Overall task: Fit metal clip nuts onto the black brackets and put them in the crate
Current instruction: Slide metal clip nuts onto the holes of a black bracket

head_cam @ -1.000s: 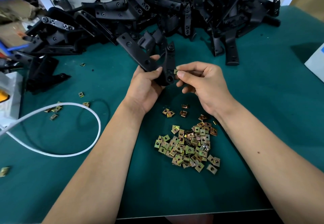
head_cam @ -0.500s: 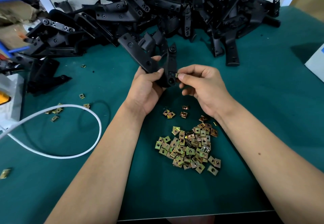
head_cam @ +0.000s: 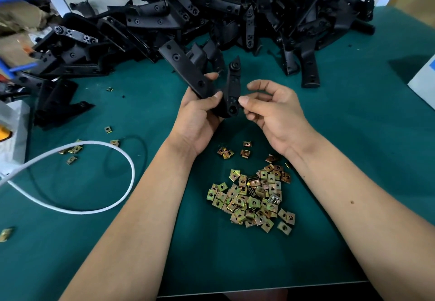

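You are working over a green table mat (head_cam: 353,136), and a big heap of black brackets (head_cam: 235,18) is lying along its far edge. A white cable (head_cam: 113,157) is looping across the near left. A pile of brass-coloured clip nuts (head_cam: 251,197) is sitting near you, between your forearms, with a few strays scattered to the left. Your left hand (head_cam: 197,117) is gripping a V-shaped black bracket (head_cam: 211,84), fingers curled round its left arm, above the mat. Your right hand (head_cam: 273,110) is hovering just beside the bracket's right arm, thumb tip touching its edge, fingers loosely curled; whether they are pinching a nut, you cannot tell from here.
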A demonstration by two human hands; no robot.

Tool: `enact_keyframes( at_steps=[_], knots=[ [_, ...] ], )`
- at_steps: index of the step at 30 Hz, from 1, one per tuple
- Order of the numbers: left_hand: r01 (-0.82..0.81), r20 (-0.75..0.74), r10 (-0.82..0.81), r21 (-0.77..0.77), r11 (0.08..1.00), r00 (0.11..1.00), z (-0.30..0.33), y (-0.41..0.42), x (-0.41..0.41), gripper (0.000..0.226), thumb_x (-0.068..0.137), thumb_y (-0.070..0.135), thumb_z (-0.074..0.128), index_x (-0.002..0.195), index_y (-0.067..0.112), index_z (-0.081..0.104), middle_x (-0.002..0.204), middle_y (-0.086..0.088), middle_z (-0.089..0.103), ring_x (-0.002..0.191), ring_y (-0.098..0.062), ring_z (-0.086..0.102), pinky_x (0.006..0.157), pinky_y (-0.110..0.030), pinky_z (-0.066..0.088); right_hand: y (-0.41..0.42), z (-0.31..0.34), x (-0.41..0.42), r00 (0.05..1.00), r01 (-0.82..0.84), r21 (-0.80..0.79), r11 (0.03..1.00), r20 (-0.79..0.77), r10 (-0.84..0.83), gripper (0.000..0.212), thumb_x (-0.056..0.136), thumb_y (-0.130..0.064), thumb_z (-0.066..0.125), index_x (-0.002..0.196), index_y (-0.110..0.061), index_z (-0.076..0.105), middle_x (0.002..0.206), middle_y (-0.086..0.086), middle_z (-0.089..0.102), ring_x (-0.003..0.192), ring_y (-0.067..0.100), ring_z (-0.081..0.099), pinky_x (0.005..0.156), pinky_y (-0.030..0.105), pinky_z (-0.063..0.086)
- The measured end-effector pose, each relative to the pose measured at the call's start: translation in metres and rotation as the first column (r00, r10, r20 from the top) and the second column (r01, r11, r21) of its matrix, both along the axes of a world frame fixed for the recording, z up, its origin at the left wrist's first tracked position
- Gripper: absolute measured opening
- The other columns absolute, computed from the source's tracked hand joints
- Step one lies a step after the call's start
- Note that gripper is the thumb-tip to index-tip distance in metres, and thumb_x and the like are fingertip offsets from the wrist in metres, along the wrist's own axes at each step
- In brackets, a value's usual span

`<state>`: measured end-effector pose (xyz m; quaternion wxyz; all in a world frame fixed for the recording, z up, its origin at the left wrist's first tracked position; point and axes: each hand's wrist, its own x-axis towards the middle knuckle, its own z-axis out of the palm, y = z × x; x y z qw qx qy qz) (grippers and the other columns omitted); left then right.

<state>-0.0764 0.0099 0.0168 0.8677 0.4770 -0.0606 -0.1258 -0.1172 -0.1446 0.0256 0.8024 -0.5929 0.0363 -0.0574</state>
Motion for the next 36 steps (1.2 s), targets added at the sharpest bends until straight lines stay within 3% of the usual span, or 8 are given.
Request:
enact_keyframes(
  at_steps=[9,16,21,31,36],
  knots=[
    [-0.04,0.019,0.04,-0.004,0.999,0.999,-0.001,-0.005,-0.003,0.04,0.099,-0.01,0.046,0.125,0.018,0.056,0.089,-0.004,0.071,0.079,-0.018,0.069,0.066,-0.034,0.056,0.003,0.002,-0.003,0.997,0.053,0.029,0.998,0.053,-0.055,0.029,0.087,0.015,0.067,0.092,-0.01,0.054,0.066,0.004,0.058,0.052,0.009,0.046,0.049,0.02,0.036],
    [-0.054,-0.001,0.054,-0.052,0.997,0.999,0.0,-0.004,-0.002,0.04,0.099,-0.012,0.044,0.124,0.017,0.056,0.096,-0.009,0.07,0.088,-0.024,0.067,0.079,-0.042,0.056,0.003,-0.001,-0.002,0.998,0.038,-0.036,0.999,0.057,-0.036,0.016,0.089,0.004,0.074,0.093,-0.007,0.063,0.068,0.002,0.065,0.063,0.014,0.062,0.06,0.024,0.052],
    [-0.065,-0.013,0.064,-0.06,0.996,0.998,0.001,-0.001,-0.001,0.041,0.099,-0.012,0.043,0.127,0.016,0.054,0.101,-0.011,0.07,0.091,-0.026,0.067,0.081,-0.043,0.057,0.002,-0.002,0.0,0.998,0.032,-0.067,0.997,0.057,-0.029,0.013,0.091,0.006,0.07,0.101,-0.002,0.068,0.074,0.005,0.071,0.069,0.016,0.069,0.066,0.025,0.056],
    [-0.047,-0.016,0.048,0.051,0.998,0.999,0.001,0.002,0.001,0.04,0.098,-0.011,0.047,0.123,0.017,0.058,0.099,-0.007,0.073,0.086,-0.02,0.071,0.07,-0.037,0.058,-0.005,-0.002,0.001,1.0,0.0,-0.124,0.992,0.01,0.001,0.017,0.089,0.004,0.074,0.099,-0.005,0.065,0.07,0.007,0.071,0.061,0.016,0.066,0.056,0.023,0.052],
    [-0.057,-0.003,0.057,0.092,0.994,0.998,0.002,-0.001,-0.001,0.037,0.098,-0.011,0.049,0.122,0.016,0.057,0.104,-0.007,0.071,0.089,-0.019,0.072,0.072,-0.037,0.058,-0.006,-0.003,0.002,0.998,0.005,-0.053,0.999,-0.055,-0.008,0.017,0.088,0.004,0.075,0.092,-0.01,0.064,0.067,0.003,0.069,0.057,0.012,0.063,0.051,0.02,0.048]
  ],
)
